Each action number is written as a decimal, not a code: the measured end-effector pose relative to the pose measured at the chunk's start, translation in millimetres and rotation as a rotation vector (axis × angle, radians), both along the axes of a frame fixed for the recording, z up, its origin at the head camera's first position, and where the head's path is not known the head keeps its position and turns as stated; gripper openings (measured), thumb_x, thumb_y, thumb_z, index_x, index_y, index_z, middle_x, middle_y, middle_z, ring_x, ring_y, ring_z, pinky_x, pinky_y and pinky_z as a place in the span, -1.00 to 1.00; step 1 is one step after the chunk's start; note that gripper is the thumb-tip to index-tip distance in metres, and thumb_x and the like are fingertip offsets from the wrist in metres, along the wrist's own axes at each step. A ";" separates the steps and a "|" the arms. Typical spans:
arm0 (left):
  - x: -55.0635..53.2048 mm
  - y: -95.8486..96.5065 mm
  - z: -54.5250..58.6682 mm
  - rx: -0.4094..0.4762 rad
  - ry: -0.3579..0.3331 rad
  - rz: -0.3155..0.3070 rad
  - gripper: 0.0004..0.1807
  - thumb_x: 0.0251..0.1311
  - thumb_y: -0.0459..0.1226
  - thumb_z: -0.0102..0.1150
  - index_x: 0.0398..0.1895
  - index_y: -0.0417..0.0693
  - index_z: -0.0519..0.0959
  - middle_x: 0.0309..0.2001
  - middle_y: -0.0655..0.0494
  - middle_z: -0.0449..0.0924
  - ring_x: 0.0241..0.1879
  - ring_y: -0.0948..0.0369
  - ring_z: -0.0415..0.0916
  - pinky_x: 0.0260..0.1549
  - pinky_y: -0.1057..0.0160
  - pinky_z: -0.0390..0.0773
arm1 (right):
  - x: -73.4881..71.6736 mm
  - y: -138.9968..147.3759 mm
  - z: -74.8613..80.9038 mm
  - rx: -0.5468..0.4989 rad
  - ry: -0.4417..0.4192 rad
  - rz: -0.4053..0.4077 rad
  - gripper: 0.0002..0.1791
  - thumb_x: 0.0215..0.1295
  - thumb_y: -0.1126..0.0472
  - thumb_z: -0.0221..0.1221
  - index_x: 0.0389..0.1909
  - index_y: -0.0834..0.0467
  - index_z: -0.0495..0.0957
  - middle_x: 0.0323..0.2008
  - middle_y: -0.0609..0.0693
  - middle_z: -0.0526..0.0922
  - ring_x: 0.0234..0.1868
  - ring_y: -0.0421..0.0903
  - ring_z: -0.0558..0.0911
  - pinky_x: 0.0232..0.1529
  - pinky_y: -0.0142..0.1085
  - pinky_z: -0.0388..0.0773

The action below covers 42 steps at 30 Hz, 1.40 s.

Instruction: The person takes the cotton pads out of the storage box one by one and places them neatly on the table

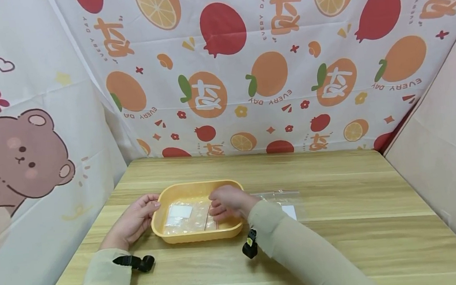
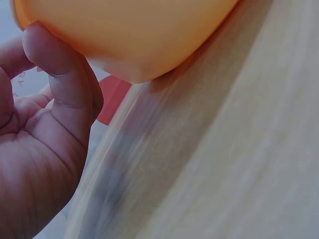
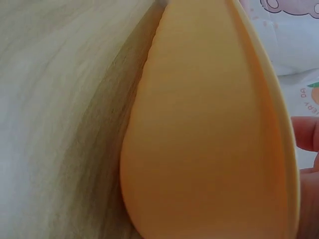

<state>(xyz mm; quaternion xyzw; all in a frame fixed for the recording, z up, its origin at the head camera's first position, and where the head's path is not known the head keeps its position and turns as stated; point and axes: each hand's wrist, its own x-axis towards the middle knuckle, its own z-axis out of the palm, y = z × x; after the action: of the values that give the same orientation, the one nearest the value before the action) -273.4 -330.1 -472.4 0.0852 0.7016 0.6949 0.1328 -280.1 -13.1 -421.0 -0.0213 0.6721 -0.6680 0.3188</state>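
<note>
Our left hand (image 1: 134, 219) pinches the tray (image 1: 202, 236) at left while our right hand (image 1: 230, 201), grip unclear, seems to arrange clear bags (image 1: 194, 216), next likely wanting a light touch.

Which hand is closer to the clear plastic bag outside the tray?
Right. The right hand is over the yellow tray, left of that clear plastic bag; the left hand grips the tray's left end.

Clear bags (image 1: 195, 218) in yellow tray (image 1: 197, 237)
</note>
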 end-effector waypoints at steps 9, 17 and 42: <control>0.0 0.3 1.6 0.004 -0.015 0.002 -0.54 0.53 -0.29 0.02 0.28 -0.42 0.17 -0.08 -0.01 0.55 -0.23 0.22 0.59 -0.28 0.25 0.69 | 0.7 -6.3 -8.2 -0.025 0.024 -0.030 -0.45 0.40 0.36 0.08 0.35 0.45 0.24 0.09 0.43 0.53 0.05 0.24 0.62 0.01 0.02 0.64; -0.6 1.7 1.6 0.003 0.000 0.003 -0.58 0.53 -0.30 0.01 0.26 -0.39 0.21 -0.11 -0.01 0.55 -0.24 0.23 0.58 -0.30 0.27 0.68 | 0.0 -9.5 -4.6 -0.011 0.043 -0.075 -0.33 0.32 0.45 0.03 0.47 0.40 0.16 0.24 0.37 0.43 0.14 0.24 0.57 0.05 0.03 0.62; -1.0 0.5 1.5 0.014 0.017 -0.002 -0.64 0.53 -0.32 -0.01 0.22 -0.37 0.24 -0.12 0.02 0.57 -0.23 0.25 0.59 -0.32 0.28 0.68 | -11.5 -15.6 -17.0 -0.012 0.023 0.076 -0.56 0.45 0.40 0.09 0.28 0.45 0.33 -0.12 0.32 0.68 -0.16 0.14 0.73 -0.12 -0.06 0.70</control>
<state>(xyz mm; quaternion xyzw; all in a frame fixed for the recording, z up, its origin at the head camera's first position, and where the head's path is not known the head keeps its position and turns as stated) -274.4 -329.6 -470.9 0.0927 0.6977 0.6990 0.1267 -291.6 -28.7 -437.9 -0.0566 0.6705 -0.6590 0.3361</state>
